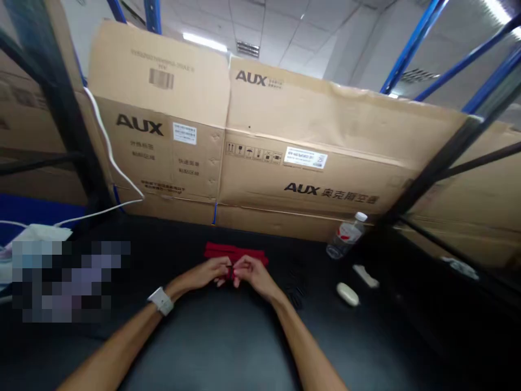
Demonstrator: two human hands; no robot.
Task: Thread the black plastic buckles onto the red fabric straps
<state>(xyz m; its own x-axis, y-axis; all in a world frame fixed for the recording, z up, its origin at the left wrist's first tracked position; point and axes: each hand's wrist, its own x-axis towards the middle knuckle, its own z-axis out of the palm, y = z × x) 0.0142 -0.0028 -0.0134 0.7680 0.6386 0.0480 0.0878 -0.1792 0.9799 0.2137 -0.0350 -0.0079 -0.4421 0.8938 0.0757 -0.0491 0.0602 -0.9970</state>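
My left hand (208,273), with a pale watch (161,301) on its wrist, is closed in a pinch over the black table. Facing it, my right hand (257,278) pinches too, and the fingertips of both almost meet. Between them is a small red and black piece (230,272), partly covered by the fingers; its exact kind is too small to make out. Just behind the hands lies a folded strip of red cloth (215,250). Several thin black pieces (296,290) are scattered to the right of my right hand, hard to see against the dark surface.
A clear bottle with a white cap (345,237) leans at the back right. Nearer are a white oval object (347,294) and a white flat object (366,277). Cardboard panels (260,184) wall the back between rack posts. A white cable (106,144) hangs at left, beside a blurred-out patch.
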